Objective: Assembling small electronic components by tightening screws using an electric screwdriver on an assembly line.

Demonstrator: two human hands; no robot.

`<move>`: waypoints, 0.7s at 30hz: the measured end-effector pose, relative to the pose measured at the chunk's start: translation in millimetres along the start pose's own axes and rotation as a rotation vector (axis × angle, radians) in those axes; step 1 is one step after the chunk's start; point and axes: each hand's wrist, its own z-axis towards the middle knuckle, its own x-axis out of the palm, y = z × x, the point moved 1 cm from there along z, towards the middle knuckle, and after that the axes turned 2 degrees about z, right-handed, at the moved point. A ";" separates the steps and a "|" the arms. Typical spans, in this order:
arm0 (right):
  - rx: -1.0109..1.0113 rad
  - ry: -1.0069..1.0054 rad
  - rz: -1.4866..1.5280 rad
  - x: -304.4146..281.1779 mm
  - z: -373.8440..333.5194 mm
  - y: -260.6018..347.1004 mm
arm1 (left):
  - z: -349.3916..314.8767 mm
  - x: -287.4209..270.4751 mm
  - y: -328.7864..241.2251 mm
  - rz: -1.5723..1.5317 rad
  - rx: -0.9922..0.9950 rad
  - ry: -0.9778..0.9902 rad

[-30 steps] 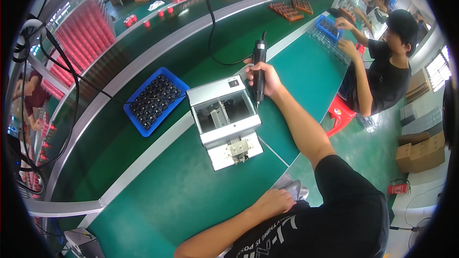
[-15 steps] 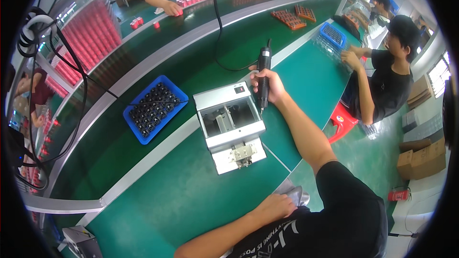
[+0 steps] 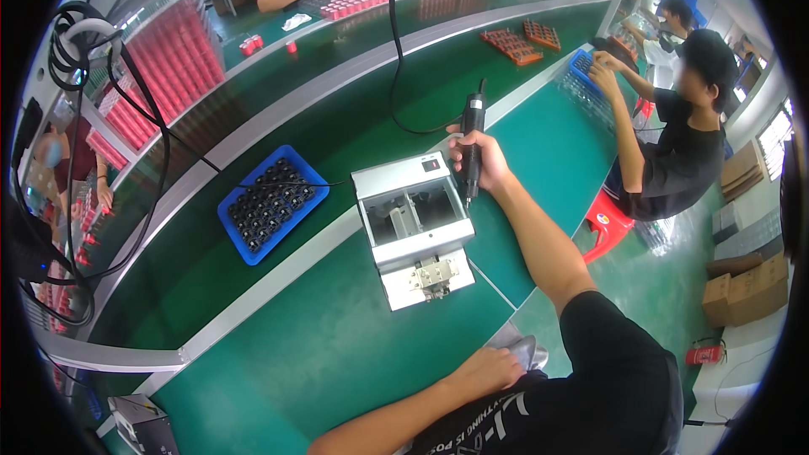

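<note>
My right hand (image 3: 486, 162) is closed around a black electric screwdriver (image 3: 474, 147), held nearly upright with its bit pointing down. It is beside the right edge of a silver-and-white bench machine (image 3: 413, 232) with a windowed top, a small switch and a metal fixture (image 3: 436, 276) at its front. My left hand (image 3: 493, 372) rests low by my body at the table edge, its fingers curled next to a shiny grey object (image 3: 529, 354). Whatever those fingers hold, if anything, is hidden.
A blue tray (image 3: 313, 204) of small black parts lies left of the machine on the green line. Orange racks (image 3: 512, 47) sit farther back. A dark cable (image 3: 394, 50) hangs down to the screwdriver. At right, a co-worker (image 3: 674, 135) handles parts over another blue tray (image 3: 575, 68).
The whole view has shifted slightly. My right hand still grips the screwdriver beside the machine. The right-hand co-worker's hands have moved over the blue tray; the far person's hands have come together.
</note>
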 end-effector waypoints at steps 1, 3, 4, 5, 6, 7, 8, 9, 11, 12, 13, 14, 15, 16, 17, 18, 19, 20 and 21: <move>-0.005 0.002 -0.002 0.2 0.6 0.0 | 0.0 -0.2 0.0 0.008 -0.002 0.002; -0.009 0.003 -0.004 -0.1 0.7 0.9 | 0.4 0.7 -0.1 0.004 -0.016 0.019; -0.007 0.006 0.000 -0.6 0.6 1.4 | 0.4 0.2 -0.1 0.002 -0.030 0.037; -0.006 0.009 0.005 -1.0 0.4 1.3 | 0.5 -0.4 -0.4 0.001 -0.030 0.037; -0.005 0.008 0.005 -1.2 0.2 0.6 | 0.6 -1.1 -0.9 0.004 -0.022 0.025; -0.004 0.008 0.007 -1.4 0.4 0.2 | 1.2 -1.7 -1.2 0.007 -0.013 0.012; -0.004 0.007 0.009 -1.8 0.6 0.0 | 1.0 -0.7 -0.6 0.007 -0.014 0.012; -0.004 0.007 0.008 -2.0 0.8 -0.4 | 0.4 0.7 0.4 0.005 -0.010 0.009; -0.006 0.009 0.001 -1.3 0.9 -1.4 | 0.6 0.6 0.4 0.001 -0.007 0.007; -0.005 0.008 0.000 -1.2 0.8 -1.3 | 0.5 0.5 0.1 0.004 -0.006 -0.004; -0.006 0.010 -0.001 -0.8 0.3 -1.0 | 1.0 -2.2 -1.2 0.006 -0.006 -0.015; -0.006 0.013 -0.001 -0.5 -0.1 -0.9 | 1.6 -4.9 -2.0 0.004 -0.006 -0.015; -0.005 0.011 -0.001 -0.1 -0.1 -0.8 | 2.2 -7.0 -2.2 -0.001 -0.026 0.064; -0.007 0.012 -0.006 -0.2 0.3 -0.6 | 2.7 -8.3 -2.2 -0.006 -0.044 0.142; -0.010 0.014 -0.011 -0.2 0.6 -0.4 | 2.5 -8.2 -2.2 -0.008 -0.044 0.142; -0.009 0.012 -0.011 -0.5 0.7 -0.6 | 2.3 -7.9 -2.1 -0.010 -0.039 0.128; -0.008 0.015 -0.008 -0.9 1.2 -1.0 | 2.4 -8.3 -2.0 -0.011 -0.033 0.113; -0.007 0.018 -0.005 -1.4 1.5 -1.1 | 2.7 -8.5 -1.9 -0.012 -0.033 0.113; -0.007 0.018 -0.005 -2.0 1.6 -1.0 | 3.2 -8.7 -1.6 -0.007 -0.037 0.132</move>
